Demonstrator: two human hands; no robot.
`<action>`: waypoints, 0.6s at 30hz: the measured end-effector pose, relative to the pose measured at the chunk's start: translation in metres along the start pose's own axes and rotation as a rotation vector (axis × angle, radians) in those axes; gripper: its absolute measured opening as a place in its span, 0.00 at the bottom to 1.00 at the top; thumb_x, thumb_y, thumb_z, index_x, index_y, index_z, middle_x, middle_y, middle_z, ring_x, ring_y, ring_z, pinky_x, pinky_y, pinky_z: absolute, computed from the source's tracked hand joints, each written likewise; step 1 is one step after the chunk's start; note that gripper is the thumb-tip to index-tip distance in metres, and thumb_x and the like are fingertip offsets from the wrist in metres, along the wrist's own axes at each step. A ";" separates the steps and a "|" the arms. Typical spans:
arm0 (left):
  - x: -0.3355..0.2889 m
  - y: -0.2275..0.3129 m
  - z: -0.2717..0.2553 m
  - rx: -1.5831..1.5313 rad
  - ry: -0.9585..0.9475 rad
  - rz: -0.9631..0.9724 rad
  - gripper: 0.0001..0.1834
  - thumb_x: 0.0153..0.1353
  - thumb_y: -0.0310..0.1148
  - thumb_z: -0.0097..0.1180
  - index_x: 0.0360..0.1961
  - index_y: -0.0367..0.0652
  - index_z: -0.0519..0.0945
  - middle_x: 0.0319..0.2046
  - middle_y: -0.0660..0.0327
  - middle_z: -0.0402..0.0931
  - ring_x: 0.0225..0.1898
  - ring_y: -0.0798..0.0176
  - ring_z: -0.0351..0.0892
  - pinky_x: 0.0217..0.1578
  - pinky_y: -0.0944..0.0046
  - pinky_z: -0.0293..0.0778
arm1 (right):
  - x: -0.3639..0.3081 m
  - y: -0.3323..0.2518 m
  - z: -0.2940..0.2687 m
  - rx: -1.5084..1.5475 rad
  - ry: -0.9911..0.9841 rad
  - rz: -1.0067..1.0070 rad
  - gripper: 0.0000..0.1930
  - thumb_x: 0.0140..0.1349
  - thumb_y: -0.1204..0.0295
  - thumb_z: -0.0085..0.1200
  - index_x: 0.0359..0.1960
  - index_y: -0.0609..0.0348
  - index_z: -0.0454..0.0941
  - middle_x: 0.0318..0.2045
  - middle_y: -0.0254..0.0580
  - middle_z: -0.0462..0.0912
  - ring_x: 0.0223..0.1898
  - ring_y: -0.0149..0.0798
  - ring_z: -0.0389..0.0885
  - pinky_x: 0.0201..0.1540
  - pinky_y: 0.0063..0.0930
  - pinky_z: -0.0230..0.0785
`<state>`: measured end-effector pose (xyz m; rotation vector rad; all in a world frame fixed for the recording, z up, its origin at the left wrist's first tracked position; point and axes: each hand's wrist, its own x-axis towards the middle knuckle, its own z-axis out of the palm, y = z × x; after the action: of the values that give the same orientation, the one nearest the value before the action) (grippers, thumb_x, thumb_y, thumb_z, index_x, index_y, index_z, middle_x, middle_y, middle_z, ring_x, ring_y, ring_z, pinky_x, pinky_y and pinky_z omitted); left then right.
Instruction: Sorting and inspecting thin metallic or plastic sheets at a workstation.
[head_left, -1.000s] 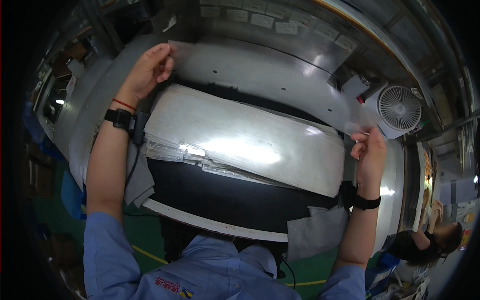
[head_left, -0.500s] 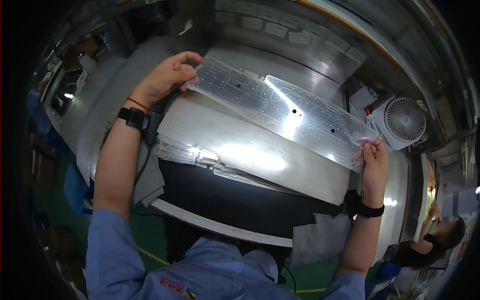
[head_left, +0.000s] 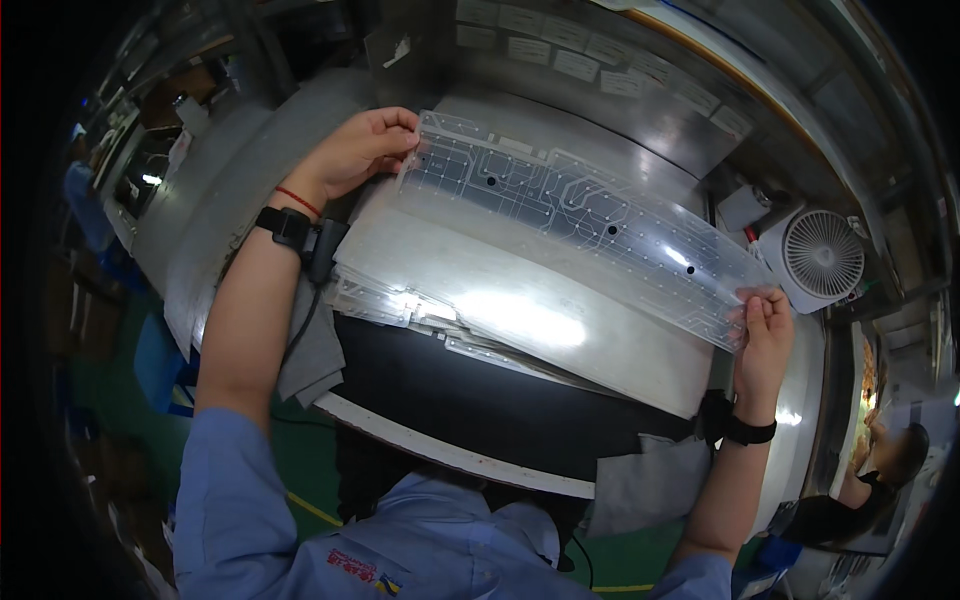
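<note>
A clear, flexible keyboard membrane sheet [head_left: 560, 205], printed with pale circuit lines, dots and a few black spots, is stretched between my two hands. My left hand [head_left: 362, 152] pinches its far left end between thumb and fingers. At the opposite, nearer end, my right hand [head_left: 764, 338] grips the right edge in the same way. The sheet slants down from upper left to right, above a stack of pale flat sheets [head_left: 480, 262]. More circuit-printed sheets [head_left: 375, 300] stick out at that stack's near left side. Whether the held sheet touches the stack, I cannot tell.
Under the stack lies a black mat [head_left: 470, 395] on the bench. Grey cloths [head_left: 645, 485] hang at its front corners. To the right stand a white fan [head_left: 822, 256] and a metal container [head_left: 743, 208]. Another person [head_left: 865, 490] sits at far right.
The membrane sheet has tilted, so the strong glare and bright diagonal edge on it are gone and its lines show clearly. Both hands keep their hold; the whole view has shifted slightly.
</note>
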<state>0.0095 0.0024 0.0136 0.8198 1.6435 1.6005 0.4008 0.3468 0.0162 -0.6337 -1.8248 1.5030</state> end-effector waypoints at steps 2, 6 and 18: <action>-0.001 0.003 0.003 -0.008 -0.030 0.009 0.07 0.63 0.30 0.53 0.41 0.43 0.73 0.36 0.67 0.77 0.34 0.76 0.75 0.35 0.78 0.71 | 0.000 -0.001 0.000 0.007 -0.010 -0.012 0.05 0.68 0.75 0.44 0.43 0.60 0.68 0.38 0.38 0.80 0.28 0.22 0.75 0.27 0.12 0.64; 0.000 0.002 0.007 -0.038 0.017 0.025 0.06 0.61 0.28 0.55 0.38 0.46 0.71 0.32 0.69 0.75 0.31 0.76 0.74 0.32 0.78 0.69 | -0.001 -0.001 0.001 0.034 -0.016 0.000 0.05 0.68 0.75 0.44 0.43 0.60 0.68 0.37 0.38 0.80 0.27 0.22 0.75 0.27 0.12 0.66; 0.002 -0.001 0.000 0.008 0.090 0.093 0.17 0.57 0.26 0.59 0.44 0.43 0.67 0.31 0.64 0.80 0.32 0.74 0.76 0.35 0.75 0.70 | -0.002 -0.002 0.003 0.025 -0.013 -0.029 0.06 0.68 0.75 0.45 0.44 0.61 0.68 0.37 0.39 0.80 0.28 0.24 0.76 0.27 0.13 0.66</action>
<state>0.0088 0.0044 0.0129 0.8504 1.6971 1.7194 0.3999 0.3432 0.0179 -0.5844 -1.8148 1.5121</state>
